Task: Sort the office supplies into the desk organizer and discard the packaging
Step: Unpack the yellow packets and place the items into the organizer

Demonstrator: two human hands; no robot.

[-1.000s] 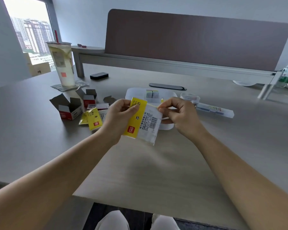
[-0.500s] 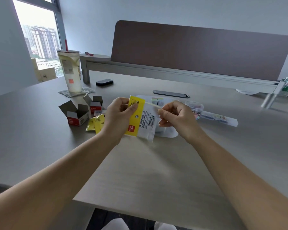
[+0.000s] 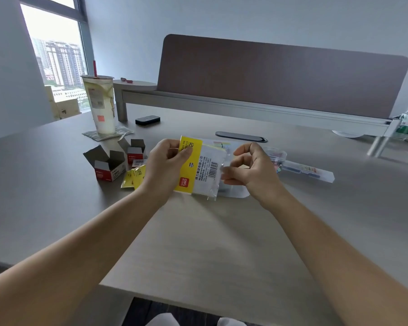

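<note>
My left hand point(image 3: 165, 165) pinches the yellow header of a packet point(image 3: 198, 170) with a clear plastic body and a barcode label, held upright above the desk. My right hand point(image 3: 250, 170) is at the packet's clear right edge, its curled fingertips on the plastic and its thumb raised above. The white desk organizer point(image 3: 233, 195) lies right behind the packet and is mostly hidden; only its near rim and some coloured tabs inside show.
Two opened red-and-white boxes point(image 3: 109, 165) and flat yellow wrappers point(image 3: 133, 176) lie left of my hands. A small clear tub of clips point(image 3: 277, 156) and a clear pen case point(image 3: 308, 171) sit to the right. A tall cup point(image 3: 100, 107) stands at the back left. A partition point(image 3: 280, 76) closes off the far side.
My right hand has slid from the packet's top corner down to its right edge. The left hand has kept its hold on the yellow header. The camera has tilted and moved closer.
</note>
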